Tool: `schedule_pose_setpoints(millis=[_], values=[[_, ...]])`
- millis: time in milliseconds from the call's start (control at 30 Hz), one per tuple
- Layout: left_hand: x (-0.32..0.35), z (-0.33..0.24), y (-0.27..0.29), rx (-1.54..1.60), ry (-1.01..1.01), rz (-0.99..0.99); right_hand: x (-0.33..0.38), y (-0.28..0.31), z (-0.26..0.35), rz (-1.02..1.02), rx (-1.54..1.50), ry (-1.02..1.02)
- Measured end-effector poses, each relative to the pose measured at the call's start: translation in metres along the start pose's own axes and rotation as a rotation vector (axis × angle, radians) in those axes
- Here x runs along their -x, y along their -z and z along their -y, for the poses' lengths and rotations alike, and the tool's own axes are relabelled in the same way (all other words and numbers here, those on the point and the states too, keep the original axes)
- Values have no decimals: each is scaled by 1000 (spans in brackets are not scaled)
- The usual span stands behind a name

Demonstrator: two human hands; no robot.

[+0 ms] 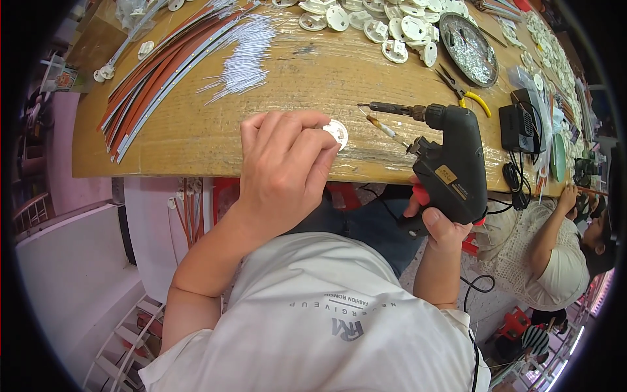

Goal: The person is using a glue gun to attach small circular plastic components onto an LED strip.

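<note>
My left hand (284,157) is closed, its fingertips and thumb pinching a small round white plastic cap (337,132) near the front edge of the table. The fingers hide part of the cap. In my right hand (439,225) is a black pistol-shaped soldering gun (460,147) with a red trigger, gripped by its handle. Its dark tip (385,108) points left over the wood, beyond the cap and apart from it. A thin feed tube (390,132) sticks out below the barrel.
White wires (245,55) and strips (166,72) lie at the left. Many white caps (392,26) are piled at the back, by a dark round dish (467,49). Yellow-handled pliers (477,101) and a black power box (520,124) lie right. A co-worker (555,255) sits far right.
</note>
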State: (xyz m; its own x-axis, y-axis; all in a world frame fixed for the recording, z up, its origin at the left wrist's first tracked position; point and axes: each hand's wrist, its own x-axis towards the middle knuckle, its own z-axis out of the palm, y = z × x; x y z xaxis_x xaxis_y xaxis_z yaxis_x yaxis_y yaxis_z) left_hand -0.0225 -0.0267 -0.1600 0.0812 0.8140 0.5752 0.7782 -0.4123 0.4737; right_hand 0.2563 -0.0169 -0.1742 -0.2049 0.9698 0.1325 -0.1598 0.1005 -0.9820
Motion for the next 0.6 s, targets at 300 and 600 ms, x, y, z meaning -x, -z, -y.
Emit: schedule_pose_setpoints(millis=[300,600], values=[[0,5,0,71,-93,-48,-2,-2,3,16,-29,-10],[2,9,-3,98,-159,-94,-5,-9,10,35,-66,9]])
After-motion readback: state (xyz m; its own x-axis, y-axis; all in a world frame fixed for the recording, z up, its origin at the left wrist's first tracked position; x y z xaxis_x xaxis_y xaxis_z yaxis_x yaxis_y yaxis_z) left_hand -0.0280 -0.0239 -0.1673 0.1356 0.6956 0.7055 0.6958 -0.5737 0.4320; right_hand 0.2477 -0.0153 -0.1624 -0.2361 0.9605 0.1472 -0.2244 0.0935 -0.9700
